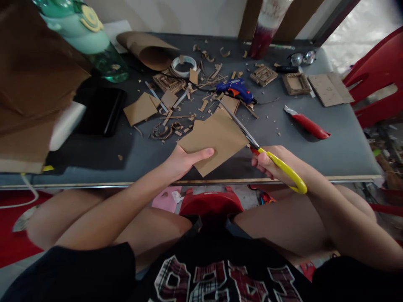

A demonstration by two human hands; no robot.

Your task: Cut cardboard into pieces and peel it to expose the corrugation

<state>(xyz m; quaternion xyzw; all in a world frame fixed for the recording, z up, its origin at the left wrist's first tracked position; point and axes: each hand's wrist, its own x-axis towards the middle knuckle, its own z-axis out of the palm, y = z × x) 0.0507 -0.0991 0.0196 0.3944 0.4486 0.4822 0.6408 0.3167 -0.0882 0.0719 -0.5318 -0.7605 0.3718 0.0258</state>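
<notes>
Left fingers [203, 154] pinching cardboard [220, 132], mostly hidden underneath, right fingers [263, 158] curled around scissors [262, 150]

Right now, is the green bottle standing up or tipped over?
Standing up: the green bottle rests on its base on the table, not its side.

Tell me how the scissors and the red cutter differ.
The scissors show a yellow handle; the cutter has a red one. The scissors are held in the right hand, while the cutter lies on the table. The scissors look longer than the cutter in this view. Both have silvery blades.
</notes>
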